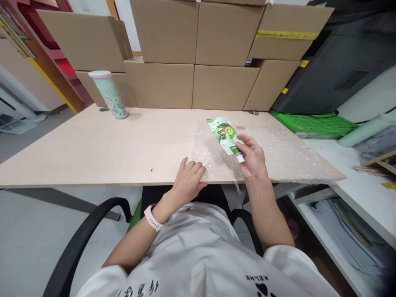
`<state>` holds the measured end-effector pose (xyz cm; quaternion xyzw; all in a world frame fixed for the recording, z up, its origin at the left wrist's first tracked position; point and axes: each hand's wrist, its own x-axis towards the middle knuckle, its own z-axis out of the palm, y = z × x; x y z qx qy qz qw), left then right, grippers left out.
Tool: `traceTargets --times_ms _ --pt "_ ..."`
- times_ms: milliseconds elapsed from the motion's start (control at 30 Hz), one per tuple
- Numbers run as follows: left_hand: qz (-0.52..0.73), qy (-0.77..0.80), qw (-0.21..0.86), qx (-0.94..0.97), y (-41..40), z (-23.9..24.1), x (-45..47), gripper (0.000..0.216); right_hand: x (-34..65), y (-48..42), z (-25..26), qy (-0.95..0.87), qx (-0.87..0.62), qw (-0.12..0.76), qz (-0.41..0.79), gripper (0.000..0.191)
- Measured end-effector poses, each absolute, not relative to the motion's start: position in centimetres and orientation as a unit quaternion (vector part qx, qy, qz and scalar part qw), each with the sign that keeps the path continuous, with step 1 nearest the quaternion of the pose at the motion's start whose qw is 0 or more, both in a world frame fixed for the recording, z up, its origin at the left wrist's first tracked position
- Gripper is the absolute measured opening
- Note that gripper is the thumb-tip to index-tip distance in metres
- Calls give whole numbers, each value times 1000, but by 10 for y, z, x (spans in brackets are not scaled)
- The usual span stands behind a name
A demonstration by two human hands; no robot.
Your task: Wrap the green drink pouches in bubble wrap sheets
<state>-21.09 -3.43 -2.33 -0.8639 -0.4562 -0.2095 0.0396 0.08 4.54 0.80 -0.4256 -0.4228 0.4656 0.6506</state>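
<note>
At the front edge of a pale wooden table (93, 148), in the head view, the person's right hand (253, 159) pinches a flat white-and-green plastic squeeze tube (225, 134) between thumb and fingers, close to its white cap (240, 158). The squeeze tube is above the table's right half, tilted, its broad flat end pointing away to the upper left and its cap toward the person. Its front carries a printed picture of a sliced kiwi among other fruit; the lettering around that picture is too small to read. Behind and below it spreads a sheet of clear bubble wrap (284, 152), reaching to the table's right end. The left hand (189, 177) is palm down at the table's near edge, fingers loosely bent and slightly apart, holding nothing visible; its fingertips are at the wrap's left border, though whether they press on it cannot be told. A pale pink wristband (152, 218) circles the left wrist. The person's white short-sleeved shirt (201, 251) reads "KELME", upside down, above a black emblem, with dark characters on the opposite side. Stacked brown cardboard boxes (163, 86) line the far edge, one crossed by yellow tape (287, 34) whose print is illegible. Before them, at the left, stands a mint-green tumbler with a pink lid (111, 97), decorated with a small pattern.
</note>
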Motion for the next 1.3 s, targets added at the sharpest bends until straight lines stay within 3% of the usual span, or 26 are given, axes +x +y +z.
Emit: traceTargets --times_ms 100,200,367,567,700,967,1133,1300 --pt "-238 -462 55 -853 -47 -31 -215 18 -17 34 -6 -438 -433 607 502 25" --pt "-280 -471 58 -834 -60 -43 -226 24 -38 15 -18 -512 -457 527 501 19" --pt "-349 -469 42 -810 -68 -53 -232 27 -43 -11 -23 -689 -482 473 263 20" --pt "-398 -495 16 -773 -71 -55 -224 26 -36 -23 -32 -655 -517 518 189 21" --pt "-384 -511 -8 -769 -75 -54 -221 30 -38 -22 -38 -690 -525 485 112 22" --pt "-353 -519 -8 -779 -85 -54 -218 33 -39 -33 -29 -746 -522 397 119 28" --pt "-366 -523 -5 -770 -87 -55 -218 31 -36 -29 -28 -771 -512 364 106 22" --pt "-422 -518 13 -744 -89 -55 -222 22 -25 -31 -20 -783 -510 348 74 31"
